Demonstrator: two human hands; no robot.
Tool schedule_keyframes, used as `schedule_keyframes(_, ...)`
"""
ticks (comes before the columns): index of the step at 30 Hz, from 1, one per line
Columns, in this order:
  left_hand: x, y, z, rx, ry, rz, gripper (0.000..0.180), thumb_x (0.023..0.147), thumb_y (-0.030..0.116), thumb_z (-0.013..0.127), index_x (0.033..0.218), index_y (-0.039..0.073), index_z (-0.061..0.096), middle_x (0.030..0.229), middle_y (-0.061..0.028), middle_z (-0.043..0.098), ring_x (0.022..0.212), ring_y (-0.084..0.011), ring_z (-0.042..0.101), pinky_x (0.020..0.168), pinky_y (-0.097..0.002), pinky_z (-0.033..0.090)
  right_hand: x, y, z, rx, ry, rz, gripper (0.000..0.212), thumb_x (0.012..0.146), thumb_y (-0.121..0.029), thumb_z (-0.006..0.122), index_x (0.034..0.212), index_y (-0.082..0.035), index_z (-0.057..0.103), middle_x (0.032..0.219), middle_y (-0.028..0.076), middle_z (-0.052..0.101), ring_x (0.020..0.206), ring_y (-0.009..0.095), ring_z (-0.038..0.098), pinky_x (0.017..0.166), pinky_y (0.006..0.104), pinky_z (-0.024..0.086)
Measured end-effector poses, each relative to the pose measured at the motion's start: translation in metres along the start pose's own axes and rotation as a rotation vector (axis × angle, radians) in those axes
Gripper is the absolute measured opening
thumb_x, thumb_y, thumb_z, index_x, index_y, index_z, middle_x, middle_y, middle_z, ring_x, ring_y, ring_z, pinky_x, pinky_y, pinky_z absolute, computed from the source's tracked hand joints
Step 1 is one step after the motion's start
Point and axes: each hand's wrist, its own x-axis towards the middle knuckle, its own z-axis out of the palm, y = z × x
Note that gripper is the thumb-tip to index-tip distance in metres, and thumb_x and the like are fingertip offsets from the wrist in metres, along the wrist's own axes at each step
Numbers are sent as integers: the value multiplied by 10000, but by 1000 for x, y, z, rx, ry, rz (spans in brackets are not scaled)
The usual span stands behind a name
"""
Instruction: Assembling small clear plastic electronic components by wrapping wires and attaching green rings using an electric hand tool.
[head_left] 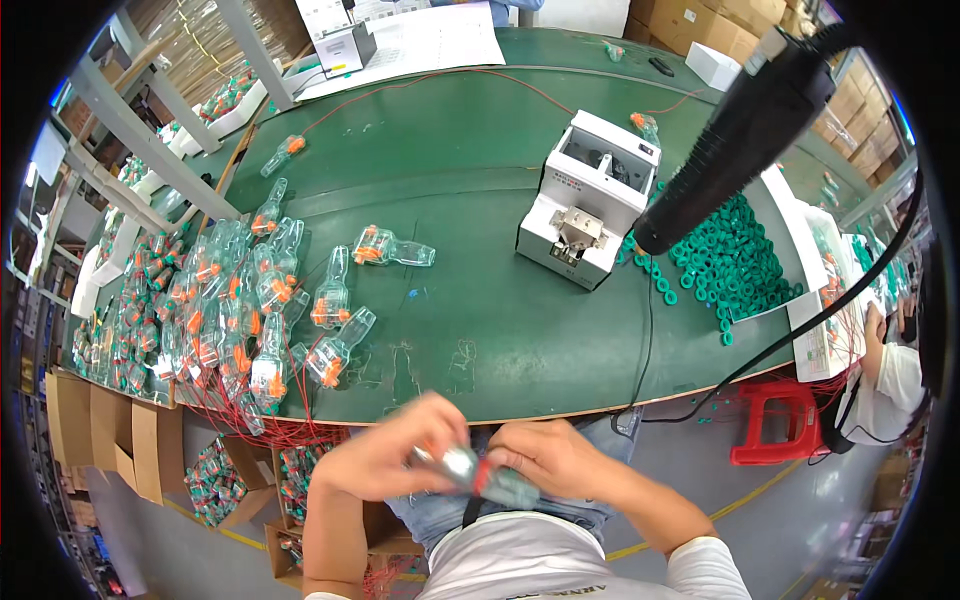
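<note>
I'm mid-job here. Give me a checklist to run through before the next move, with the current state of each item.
1. Both hands on the work: ok. The left hand and right hand hold the clear piece over the lap.
2. Parts of that piece fully seated: cannot tell; it is blurred.
3. White machine upright on the green table: ok, with both hands apart from it.
4. Green rings gathered: not ok; several lie strayed from the main pile.
5. Red wires tidy: not ok; they tangle at the table's left front edge.
</note>
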Motion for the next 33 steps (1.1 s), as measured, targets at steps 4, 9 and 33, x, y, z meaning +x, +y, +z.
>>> schedule_keyframes(4, -3, -14, -1, 225, 344, -349, 305, 757, -8, 719, 938, 90, 493, 1062, -88, 508, 980, -196, 505, 865, -310, 428, -2, -40, -5, -232, -155, 6, 107, 922, -201, 669, 931, -96, 651, 806, 72, 654, 680, 307, 650, 565, 409, 508)
schedule_keyframes(9, -6, -3, -6, -124, 382, -22, 285, 816, 43, 755, 945, 85, 504, 1057, -73, 504, 979, -210, 516, 856, -318, 447, -3, -24, 0, -255, -113, 36, 65, 866, -192, 680, 895, -134, 674, 786, 59, 646, 688, 280, 660, 533, 403, 496)
schedule_keyframes(33, 39, -56, 53, -629, 754, -42, 663, 749, -104, 593, 1384, 5, 438, 1155, -110, 559, 1077, -248, 616, 877, -424, 588, 4, -19, -27, -21, 224, -6, 237, 907, -31, 656, 1143, -8, 672, 894, 93, 551, 733, 192, 579, 599, 314, 490)
